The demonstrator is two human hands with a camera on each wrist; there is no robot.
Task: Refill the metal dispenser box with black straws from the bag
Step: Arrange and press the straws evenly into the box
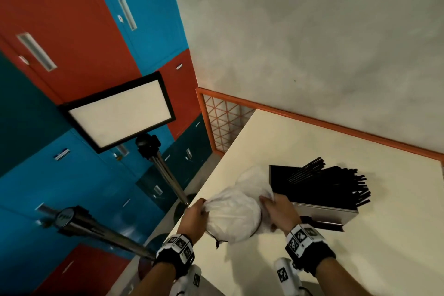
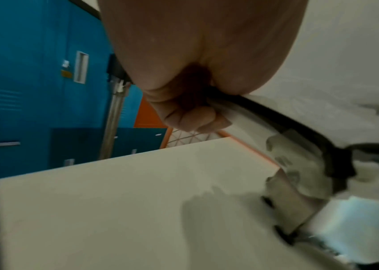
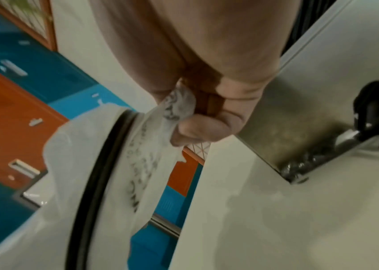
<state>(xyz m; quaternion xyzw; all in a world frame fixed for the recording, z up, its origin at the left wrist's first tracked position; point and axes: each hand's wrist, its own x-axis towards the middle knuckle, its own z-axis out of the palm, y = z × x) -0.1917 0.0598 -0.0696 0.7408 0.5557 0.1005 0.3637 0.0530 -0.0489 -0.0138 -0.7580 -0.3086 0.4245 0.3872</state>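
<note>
A: Hands?
B: Left hand [image 1: 193, 220] and right hand [image 1: 278, 211] each clench a side of the white bag [image 1: 234, 214], over the near-left of the table [image 1: 312, 142].
A: Straws?
B: Black straws [image 1: 331, 182] heaped in the metal dispenser box [image 1: 323, 212], just right of the bag, ends jutting out far-right.
A: Step?
B: Probably handling the near-empty bag. Keep both grips firm, don't bump the box.
</note>
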